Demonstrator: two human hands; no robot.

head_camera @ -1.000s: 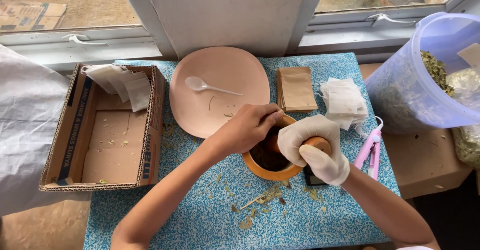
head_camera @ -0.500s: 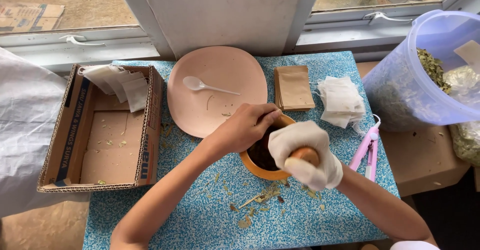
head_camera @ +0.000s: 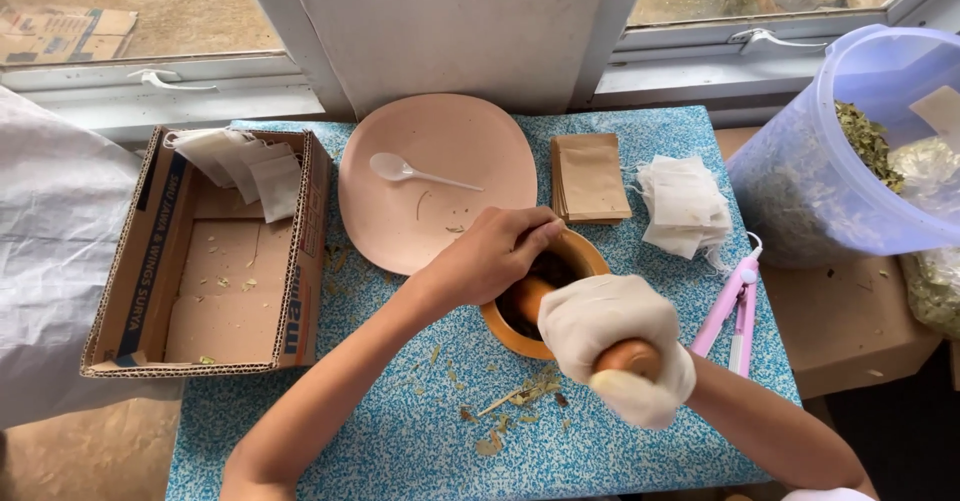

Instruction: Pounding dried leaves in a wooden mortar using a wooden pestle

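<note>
The blue speckled table (head_camera: 640, 441) stands against a white wall panel (head_camera: 460, 31). On both sides of the panel are windows (head_camera: 130, 11) with white frames, and soft daylight comes in. Below left, the floor (head_camera: 80, 461) is bare and brown.

You are working over a small table (head_camera: 640, 431) covered in blue-and-white speckled material. At its left edge lies an open cardboard box (head_camera: 215, 261). A pink plate (head_camera: 400, 216) sits at the back middle, and just to its right lies a stack of brown paper sachets (head_camera: 590, 176), then a loose pile of white filter bags (head_camera: 685, 201). A wooden mortar (head_camera: 500, 326) stands near the middle, touching the plate's rim. A pink clip-like tool (head_camera: 735, 316) lies near the right edge. Dried leaf crumbs (head_camera: 520, 396) are scattered on the surface in front of the mortar.
</note>
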